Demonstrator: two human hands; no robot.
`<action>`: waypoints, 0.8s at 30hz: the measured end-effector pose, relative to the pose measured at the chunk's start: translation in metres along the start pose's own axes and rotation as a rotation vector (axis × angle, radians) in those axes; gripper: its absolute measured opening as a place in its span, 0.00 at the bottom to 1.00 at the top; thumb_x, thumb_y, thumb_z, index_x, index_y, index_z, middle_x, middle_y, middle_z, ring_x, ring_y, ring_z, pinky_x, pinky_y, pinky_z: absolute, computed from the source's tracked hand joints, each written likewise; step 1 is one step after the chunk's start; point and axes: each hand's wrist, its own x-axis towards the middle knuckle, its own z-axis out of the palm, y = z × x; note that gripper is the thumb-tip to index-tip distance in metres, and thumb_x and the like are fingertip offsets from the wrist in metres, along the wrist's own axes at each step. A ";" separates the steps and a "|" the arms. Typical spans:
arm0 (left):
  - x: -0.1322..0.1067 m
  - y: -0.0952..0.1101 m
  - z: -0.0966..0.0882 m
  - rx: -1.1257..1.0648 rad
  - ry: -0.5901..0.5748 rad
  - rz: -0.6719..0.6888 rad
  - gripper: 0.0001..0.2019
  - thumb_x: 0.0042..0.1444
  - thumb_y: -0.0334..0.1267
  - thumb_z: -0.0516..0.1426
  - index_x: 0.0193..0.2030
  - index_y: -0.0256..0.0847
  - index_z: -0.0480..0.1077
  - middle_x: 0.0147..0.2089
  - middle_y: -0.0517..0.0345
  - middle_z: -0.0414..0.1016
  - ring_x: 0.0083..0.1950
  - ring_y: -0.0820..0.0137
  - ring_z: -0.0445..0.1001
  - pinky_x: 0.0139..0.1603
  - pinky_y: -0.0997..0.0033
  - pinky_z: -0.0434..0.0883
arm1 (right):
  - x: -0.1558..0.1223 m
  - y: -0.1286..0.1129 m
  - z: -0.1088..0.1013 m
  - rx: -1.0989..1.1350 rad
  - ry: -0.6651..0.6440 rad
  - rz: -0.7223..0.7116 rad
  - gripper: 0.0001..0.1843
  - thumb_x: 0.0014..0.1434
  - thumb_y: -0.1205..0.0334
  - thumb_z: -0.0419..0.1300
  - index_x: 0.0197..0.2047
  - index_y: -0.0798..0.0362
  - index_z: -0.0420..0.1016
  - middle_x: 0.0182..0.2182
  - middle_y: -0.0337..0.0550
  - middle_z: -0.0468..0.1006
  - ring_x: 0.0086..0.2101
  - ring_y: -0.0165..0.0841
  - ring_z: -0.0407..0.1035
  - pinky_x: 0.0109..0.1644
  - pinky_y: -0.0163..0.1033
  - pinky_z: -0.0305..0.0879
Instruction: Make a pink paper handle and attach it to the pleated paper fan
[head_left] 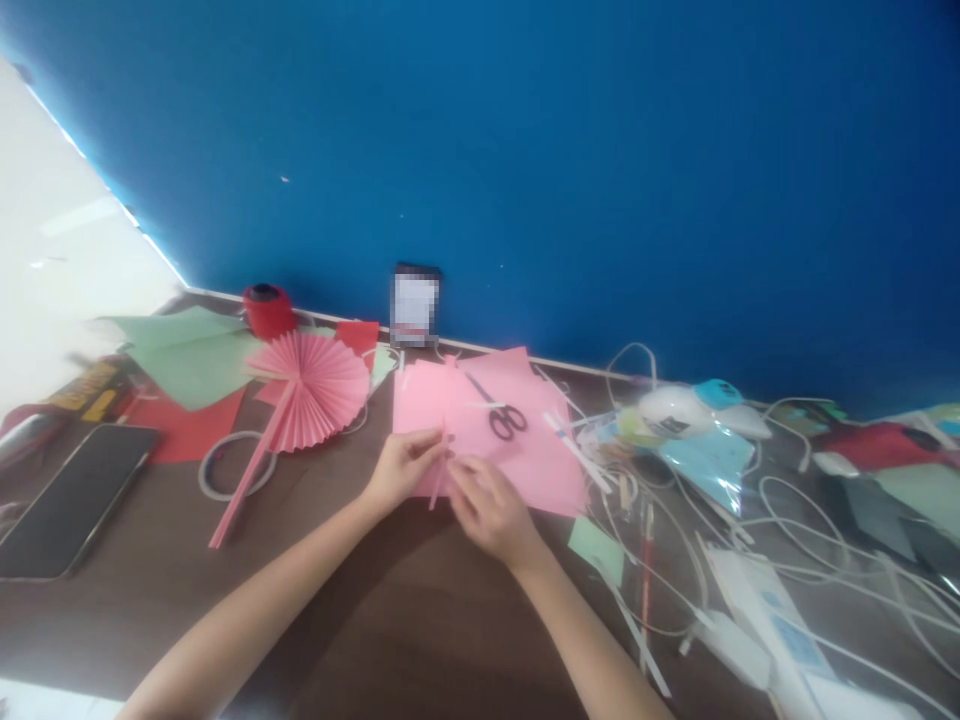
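A narrow pink paper strip [436, 490] stands between my two hands, its lower end showing below the fingertips. My left hand [405, 466] pinches it near the top, thumb against fingers. Close beside, my right hand [491, 508] has its fingers drawn together at the strip; blur softens the exact grip. Under and behind both hands lie pink paper sheets [551, 475]. Scissors with dark handles [508, 423] rest on the sheets, with a thin white strip across them. To the left, a pleated pink paper fan [319, 390] with a long paper handle [244, 492] lies on the table.
A phone [79, 500], a white ring [214, 480], green paper [187, 355] and a red roll [268, 310] are at left. A small framed card [415, 305] leans on the blue wall. Tangled white cables [795, 545] and a power strip [772, 620] spread at right.
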 end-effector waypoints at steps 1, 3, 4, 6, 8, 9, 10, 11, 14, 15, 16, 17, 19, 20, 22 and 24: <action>0.000 0.005 -0.003 0.136 -0.055 0.055 0.11 0.55 0.39 0.54 0.36 0.34 0.73 0.34 0.52 0.78 0.38 0.65 0.75 0.41 0.68 0.70 | 0.004 0.004 -0.007 -0.061 0.037 -0.001 0.17 0.57 0.70 0.55 0.50 0.59 0.70 0.41 0.54 0.75 0.46 0.40 0.67 0.49 0.44 0.67; -0.003 0.016 -0.007 0.398 -0.167 0.143 0.11 0.58 0.36 0.50 0.38 0.36 0.72 0.34 0.53 0.77 0.38 0.66 0.74 0.40 0.69 0.69 | 0.010 0.013 -0.022 -0.197 0.075 -0.028 0.18 0.55 0.71 0.57 0.50 0.53 0.70 0.43 0.50 0.75 0.49 0.40 0.65 0.54 0.47 0.61; -0.006 0.022 -0.009 0.504 -0.216 0.166 0.11 0.58 0.34 0.49 0.42 0.36 0.70 0.37 0.52 0.76 0.38 0.66 0.74 0.40 0.69 0.69 | 0.012 0.018 -0.028 -0.241 0.065 -0.066 0.19 0.55 0.72 0.57 0.50 0.51 0.70 0.43 0.48 0.75 0.50 0.39 0.64 0.55 0.47 0.58; -0.012 0.033 -0.012 0.683 -0.298 0.172 0.13 0.59 0.31 0.47 0.49 0.38 0.65 0.42 0.50 0.74 0.40 0.66 0.73 0.39 0.68 0.68 | 0.013 0.024 -0.035 -0.291 0.000 -0.150 0.17 0.56 0.74 0.56 0.49 0.51 0.71 0.43 0.46 0.76 0.49 0.37 0.65 0.56 0.46 0.55; -0.017 0.041 -0.013 0.824 -0.378 0.161 0.15 0.59 0.29 0.46 0.52 0.40 0.61 0.44 0.49 0.71 0.41 0.65 0.72 0.39 0.68 0.68 | 0.009 0.028 -0.037 -0.303 -0.074 -0.212 0.15 0.57 0.75 0.54 0.46 0.52 0.71 0.41 0.46 0.77 0.45 0.35 0.67 0.54 0.46 0.55; -0.019 0.042 -0.014 0.876 -0.413 0.163 0.16 0.59 0.28 0.45 0.52 0.40 0.61 0.45 0.49 0.70 0.43 0.65 0.71 0.39 0.68 0.68 | 0.005 0.028 -0.036 -0.300 -0.096 -0.225 0.14 0.58 0.75 0.54 0.45 0.53 0.72 0.40 0.46 0.77 0.44 0.35 0.68 0.52 0.46 0.56; -0.021 0.043 -0.014 0.913 -0.440 0.174 0.16 0.59 0.28 0.45 0.52 0.41 0.61 0.45 0.49 0.70 0.44 0.65 0.70 0.40 0.68 0.68 | 0.001 0.029 -0.034 -0.294 -0.109 -0.230 0.13 0.58 0.75 0.53 0.44 0.54 0.72 0.39 0.46 0.78 0.42 0.35 0.68 0.51 0.46 0.57; -0.022 0.042 -0.015 0.937 -0.457 0.197 0.16 0.59 0.27 0.45 0.52 0.41 0.61 0.46 0.49 0.69 0.46 0.65 0.70 0.42 0.68 0.68 | -0.002 0.028 -0.031 -0.287 -0.113 -0.229 0.12 0.58 0.75 0.53 0.43 0.55 0.73 0.38 0.47 0.78 0.41 0.36 0.69 0.49 0.46 0.58; -0.022 0.034 -0.016 0.959 -0.468 0.313 0.15 0.60 0.27 0.45 0.52 0.40 0.61 0.47 0.50 0.68 0.49 0.67 0.68 0.46 0.68 0.67 | -0.011 0.027 -0.024 -0.257 -0.112 -0.203 0.09 0.58 0.74 0.53 0.39 0.56 0.73 0.36 0.48 0.78 0.39 0.36 0.69 0.45 0.44 0.61; -0.021 0.030 -0.016 0.969 -0.462 0.358 0.14 0.60 0.27 0.45 0.51 0.39 0.61 0.46 0.50 0.68 0.48 0.67 0.68 0.47 0.68 0.67 | -0.013 0.026 -0.022 -0.246 -0.118 -0.186 0.09 0.58 0.74 0.53 0.39 0.56 0.73 0.35 0.48 0.78 0.38 0.36 0.69 0.44 0.44 0.62; -0.020 0.026 -0.017 0.982 -0.454 0.402 0.13 0.61 0.28 0.45 0.50 0.38 0.62 0.45 0.49 0.69 0.47 0.67 0.68 0.47 0.68 0.67 | -0.014 0.025 -0.020 -0.234 -0.126 -0.165 0.09 0.58 0.74 0.53 0.38 0.57 0.72 0.35 0.48 0.78 0.38 0.36 0.69 0.43 0.43 0.62; -0.019 0.021 -0.017 0.997 -0.447 0.444 0.12 0.61 0.29 0.45 0.49 0.37 0.63 0.44 0.49 0.69 0.46 0.67 0.68 0.47 0.67 0.67 | -0.015 0.024 -0.018 -0.220 -0.136 -0.138 0.09 0.58 0.74 0.52 0.39 0.57 0.72 0.35 0.49 0.78 0.37 0.36 0.69 0.43 0.43 0.63; -0.017 0.013 -0.017 1.020 -0.434 0.522 0.11 0.61 0.30 0.46 0.47 0.35 0.64 0.43 0.48 0.70 0.44 0.66 0.68 0.47 0.65 0.68 | -0.016 0.024 -0.016 -0.182 -0.155 -0.069 0.10 0.59 0.73 0.51 0.39 0.57 0.71 0.36 0.50 0.77 0.36 0.36 0.69 0.42 0.43 0.63; -0.016 0.010 -0.018 1.022 -0.423 0.552 0.10 0.61 0.30 0.46 0.46 0.34 0.65 0.42 0.48 0.71 0.44 0.66 0.69 0.47 0.64 0.68 | -0.017 0.024 -0.015 -0.155 -0.162 -0.031 0.10 0.60 0.72 0.50 0.40 0.57 0.71 0.36 0.51 0.77 0.36 0.36 0.69 0.43 0.43 0.64; -0.016 0.006 -0.019 1.015 -0.405 0.587 0.10 0.61 0.30 0.46 0.46 0.34 0.65 0.43 0.47 0.71 0.44 0.66 0.69 0.48 0.64 0.68 | -0.018 0.024 -0.013 -0.086 -0.180 0.034 0.09 0.61 0.70 0.49 0.39 0.57 0.70 0.34 0.50 0.77 0.36 0.36 0.70 0.42 0.42 0.65; -0.016 0.004 -0.020 1.004 -0.387 0.604 0.10 0.61 0.29 0.46 0.46 0.33 0.65 0.44 0.46 0.71 0.45 0.66 0.68 0.48 0.63 0.68 | -0.020 0.025 -0.012 -0.025 -0.202 0.080 0.09 0.62 0.68 0.49 0.38 0.56 0.69 0.33 0.48 0.77 0.36 0.36 0.70 0.41 0.41 0.65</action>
